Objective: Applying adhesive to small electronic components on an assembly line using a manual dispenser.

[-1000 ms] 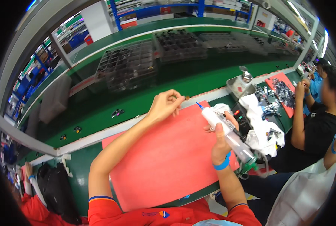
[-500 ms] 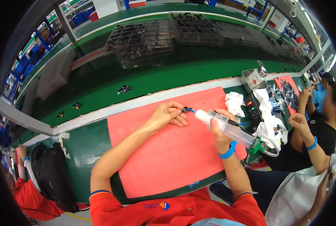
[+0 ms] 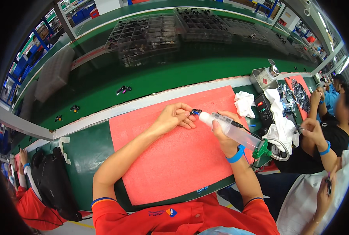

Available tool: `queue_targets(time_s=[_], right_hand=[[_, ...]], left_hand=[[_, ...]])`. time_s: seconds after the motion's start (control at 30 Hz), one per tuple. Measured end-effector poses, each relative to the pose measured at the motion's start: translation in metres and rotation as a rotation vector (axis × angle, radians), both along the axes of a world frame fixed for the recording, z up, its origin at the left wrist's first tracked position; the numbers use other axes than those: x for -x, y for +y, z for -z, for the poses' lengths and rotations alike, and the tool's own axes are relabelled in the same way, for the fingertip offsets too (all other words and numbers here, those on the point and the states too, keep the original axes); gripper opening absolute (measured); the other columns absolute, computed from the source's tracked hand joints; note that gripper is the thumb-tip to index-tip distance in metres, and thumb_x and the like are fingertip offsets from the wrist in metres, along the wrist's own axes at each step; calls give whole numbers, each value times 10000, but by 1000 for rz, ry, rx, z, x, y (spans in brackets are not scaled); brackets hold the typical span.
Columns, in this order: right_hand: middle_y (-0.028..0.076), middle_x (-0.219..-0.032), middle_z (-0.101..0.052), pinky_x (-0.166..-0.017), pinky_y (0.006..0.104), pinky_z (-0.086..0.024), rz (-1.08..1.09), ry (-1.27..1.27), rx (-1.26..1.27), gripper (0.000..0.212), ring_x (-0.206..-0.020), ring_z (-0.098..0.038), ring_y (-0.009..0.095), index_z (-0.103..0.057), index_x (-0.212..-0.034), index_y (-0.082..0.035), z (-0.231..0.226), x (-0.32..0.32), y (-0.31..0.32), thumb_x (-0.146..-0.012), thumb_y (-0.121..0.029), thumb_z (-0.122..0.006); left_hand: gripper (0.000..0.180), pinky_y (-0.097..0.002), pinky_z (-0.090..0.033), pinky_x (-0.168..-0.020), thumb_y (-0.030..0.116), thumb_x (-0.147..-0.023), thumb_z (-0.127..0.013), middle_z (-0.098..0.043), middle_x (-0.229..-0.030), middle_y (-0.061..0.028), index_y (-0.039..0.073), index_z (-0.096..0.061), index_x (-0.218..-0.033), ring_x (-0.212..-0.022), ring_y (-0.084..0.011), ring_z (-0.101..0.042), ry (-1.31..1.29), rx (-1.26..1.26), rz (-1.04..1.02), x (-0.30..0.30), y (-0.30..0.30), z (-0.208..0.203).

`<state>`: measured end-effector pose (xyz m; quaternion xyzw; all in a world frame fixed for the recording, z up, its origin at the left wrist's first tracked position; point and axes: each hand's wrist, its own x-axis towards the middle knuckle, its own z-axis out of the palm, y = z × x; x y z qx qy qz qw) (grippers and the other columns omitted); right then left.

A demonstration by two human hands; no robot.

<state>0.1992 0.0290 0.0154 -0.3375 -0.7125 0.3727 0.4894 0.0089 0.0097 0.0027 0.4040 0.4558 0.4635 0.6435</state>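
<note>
My left hand pinches a small black part between thumb and fingertips above the pink mat. Its exact kind is too small to make out. In my right hand is a clear dispensing syringe, tilted, with a green cap and a hose at its rear. The syringe's front end reaches the black part, and its tip is hard to make out there. A black cable runs along the barrel.
Right of the mat are white cloths, a black control box, a metal tray with a bottle, and a coworker's hand. Beyond lies a green conveyor with small black parts and clear trays. A black bag is at left.
The syringe's front end has moved closer to the black part, with my right hand shifting slightly left. Parts on the conveyor have slid a little left. A coworker's hand at right has shifted.
</note>
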Motion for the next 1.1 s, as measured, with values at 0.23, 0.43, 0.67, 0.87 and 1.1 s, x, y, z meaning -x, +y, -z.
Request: queue_targets(time_s=[0.23, 0.43, 0.67, 0.87, 1.1], right_hand=[[101, -783, -605, -618, 235, -476, 52, 100, 97, 271, -687, -588, 136, -544, -886, 13, -2, 5, -2, -651, -54, -663], [96, -781, -604, -615, 236, -476, 42, 69, 57, 268, -688, -587, 135, -546, -888, 8, -2, 4, -1, -654, -56, -660], [105, -776, -603, -610, 238, -476, 36, 51, 83, 258, -683, -586, 138, -540, -884, 6, -3, 1, 0, -664, -65, -653], [122, -794, -568, -536, 230, -483, -14, -26, -15, 255, -618, -556, 136, -490, -930, 32, -5, -2, 1, -710, -33, -602], [123, -790, -565, -528, 230, -485, -16, 28, 19, 244, -630, -556, 138, -498, -920, 31, -4, -1, 0, -710, -36, -603]], left_hand=[[228, -249, -500, -639, 115, -843, -438, -561, -844, -158, -56, -424, -993, -727, -204, -602, 15, -2, -3, -1, -1, -1], [220, -246, -499, -638, 111, -844, -435, -563, -837, -153, -55, -431, -988, -722, -196, -601, 15, 0, -4, -3, -1, -1], [221, -243, -498, -637, 112, -845, -437, -567, -825, -143, -54, -433, -991, -711, -184, -601, 37, -14, -16, -3, 0, 0], [222, -242, -499, -635, 108, -847, -430, -566, -826, -144, -57, -431, -996, -712, -187, -601, 51, -13, -11, -3, -2, 1], [177, -257, -511, -593, 25, -843, -377, -559, -810, -172, -79, -442, -971, -678, -208, -605, 35, -4, -37, -4, -1, 2]])
